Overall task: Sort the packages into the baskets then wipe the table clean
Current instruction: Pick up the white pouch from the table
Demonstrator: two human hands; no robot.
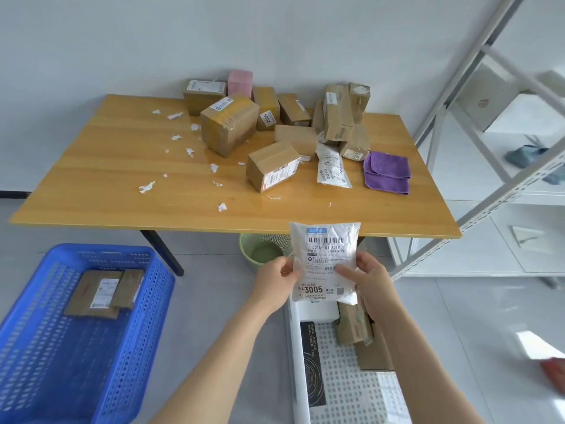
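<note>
**Sorting call, mid-air**

Head view: left hand [276,278] and right hand [368,277] each pinched a side edge of the white pouch [324,255] marked 3005, held above the white basket [342,384]. A misread label could send it into the blue basket [165,276]. The pouch hid the white basket's far end; fine print was illegible.

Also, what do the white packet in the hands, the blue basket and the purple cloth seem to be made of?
The white packet looks like thin plastic film, slightly glossy: it is crinkled and translucent at the edges. The blue basket seems moulded plastic, smooth, with rows of holes. The purple cloth is soft fabric, perhaps microfibre: matte, fuzzy, folded.
</note>
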